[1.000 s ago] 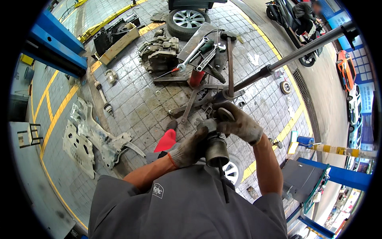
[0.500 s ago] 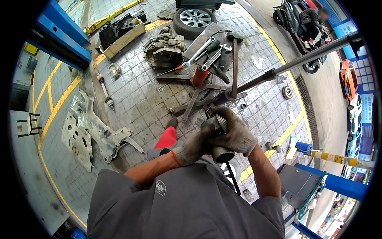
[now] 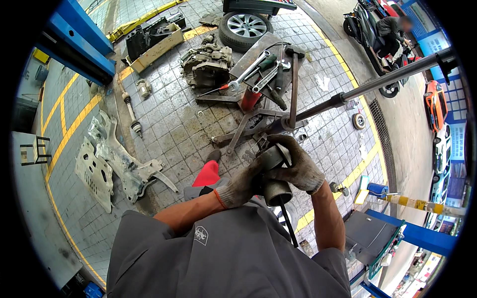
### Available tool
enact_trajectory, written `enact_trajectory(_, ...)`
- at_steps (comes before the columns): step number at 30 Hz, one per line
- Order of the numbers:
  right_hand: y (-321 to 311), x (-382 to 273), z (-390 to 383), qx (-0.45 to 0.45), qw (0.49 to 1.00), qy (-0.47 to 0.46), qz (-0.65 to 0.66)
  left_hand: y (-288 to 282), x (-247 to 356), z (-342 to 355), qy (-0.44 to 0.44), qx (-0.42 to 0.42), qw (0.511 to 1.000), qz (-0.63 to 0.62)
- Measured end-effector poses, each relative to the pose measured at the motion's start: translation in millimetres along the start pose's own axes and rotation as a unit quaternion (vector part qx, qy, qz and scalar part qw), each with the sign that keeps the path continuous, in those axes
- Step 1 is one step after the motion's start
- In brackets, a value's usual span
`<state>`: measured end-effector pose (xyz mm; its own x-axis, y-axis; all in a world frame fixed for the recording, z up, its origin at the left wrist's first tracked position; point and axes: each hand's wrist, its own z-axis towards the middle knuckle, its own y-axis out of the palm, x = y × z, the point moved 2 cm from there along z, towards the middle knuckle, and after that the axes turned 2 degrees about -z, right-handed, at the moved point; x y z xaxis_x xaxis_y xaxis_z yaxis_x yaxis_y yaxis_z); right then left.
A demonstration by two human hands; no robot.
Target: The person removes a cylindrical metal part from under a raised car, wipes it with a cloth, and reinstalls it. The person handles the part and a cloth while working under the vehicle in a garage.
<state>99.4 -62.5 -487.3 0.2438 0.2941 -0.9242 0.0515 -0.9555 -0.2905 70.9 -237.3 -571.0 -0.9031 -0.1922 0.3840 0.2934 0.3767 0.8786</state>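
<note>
Stand (image 3: 251, 55) of steel, its flat top loaded with tools, is borne by a red post and splayed legs. A wheel (image 3: 246, 25) is laid flat on the floor beyond the stand, and a bulky metal assembly (image 3: 207, 67) is set just to its left. On the near side of the stand, close to the wearer's body, a metal housing (image 3: 277, 192) is held up in both gloved hands, tilted, with its round, seemingly hollow end pointed away from the stand.

The housing is judged heavy for its size, stiff and hardly fragile, though it may be made slippery by grease; it is best taken around its thick body, with the weight shared by both palms.

It is enclosed between the hands. Its right side is clasped by the right hand (image 3: 300, 166), the fingers being curled over the part nearer the stand and the thumb laid across the body. Its left side is gripped by the left hand (image 3: 241, 181), whose fingertips are hidden, so how tightly they are pressed cannot be told. From the round end a slim dark rod (image 3: 289, 226) is left projecting, touched by neither hand.
</note>
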Motion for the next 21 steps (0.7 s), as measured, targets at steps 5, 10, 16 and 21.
enact_trajectory(5, -8, -4, 2, 0.014, 0.997, -0.028, -0.076, -1, 1, 6, 0.006, -0.026, 0.999, -0.028)
enact_trajectory(10, -4, -4, 1, 0.051, 0.998, -0.007, -0.027, 1, 3, 11, 0.026, -0.007, 0.999, -0.032)
enact_trajectory(16, -2, 1, 0, 0.093, 0.995, -0.013, -0.018, 3, 5, 19, 0.014, 0.008, 1.0, -0.021)
enact_trajectory(21, 2, 9, 0, 0.13, 0.988, -0.016, 0.077, 1, 3, 19, 0.0, 0.007, 1.0, -0.024)
